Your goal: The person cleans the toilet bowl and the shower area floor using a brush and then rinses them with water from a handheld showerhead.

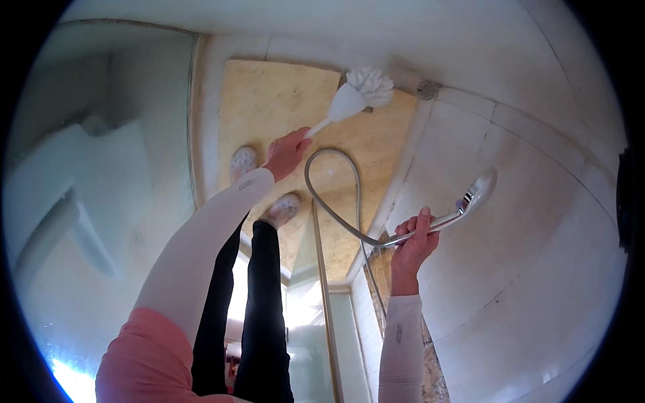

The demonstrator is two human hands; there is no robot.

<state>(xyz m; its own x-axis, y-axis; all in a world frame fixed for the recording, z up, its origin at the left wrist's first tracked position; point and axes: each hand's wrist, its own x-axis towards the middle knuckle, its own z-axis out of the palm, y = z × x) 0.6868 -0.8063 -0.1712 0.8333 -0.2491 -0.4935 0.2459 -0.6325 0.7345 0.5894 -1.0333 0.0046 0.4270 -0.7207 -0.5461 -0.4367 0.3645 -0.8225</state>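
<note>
My left hand grips the handle of a white toilet brush. The brush's bristled head points away from me, near the far edge of the yellowish shower floor. On the right, my right hand is closed around the handle of a chrome and white handheld shower head, which is tilted up to the right. From its lower end a metal shower hose loops over the floor and runs down past my right forearm. Whether water flows from the shower head I cannot tell.
A round drain cover or fitting lies at the far corner. A glass panel stands on the left, and a framed glass door reaches towards me between my legs and right arm. White tiled wall rises on the right. My shoes stand on the floor.
</note>
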